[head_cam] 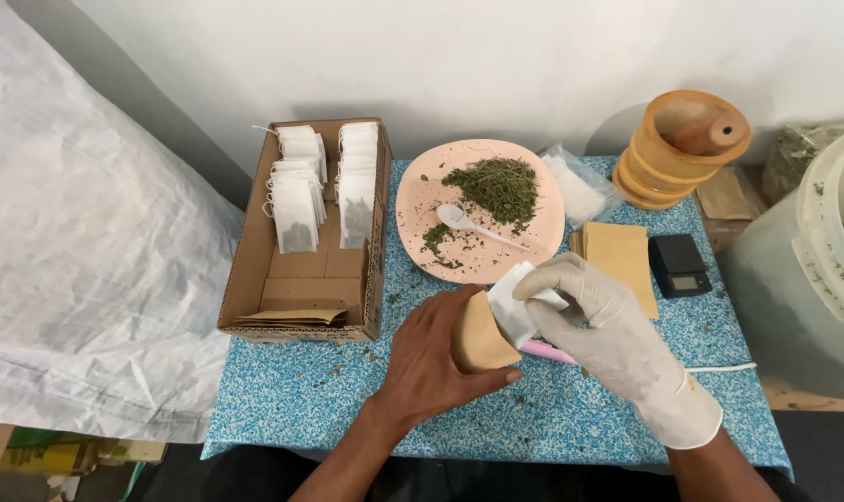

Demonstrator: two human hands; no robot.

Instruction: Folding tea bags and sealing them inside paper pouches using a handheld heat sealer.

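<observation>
Grip status: the left hand (431, 358), bare, is closed around a small tan paper envelope (481, 336), held upright with its mouth facing away from the person. The right hand (600, 321), in a white glove, pinches a white filter bag (513, 302) at the envelope's mouth; the bag's lower part is inside or just behind the envelope, and which cannot be told. Both hands hold their items just above the blue speckled worktop (301, 395). A pink object (550, 350) lies directly beneath the grip, mostly hidden. Just beyond the grip sits a pink plate (422, 200) carrying dried green herb (494, 188) and a white spoon (468, 223). To the left of the grip stands a cardboard box (255, 270) with rows of filled filter bags (296, 200). To the right lie a stack of tan envelopes (617, 256) and a small black scale (679, 265).
</observation>
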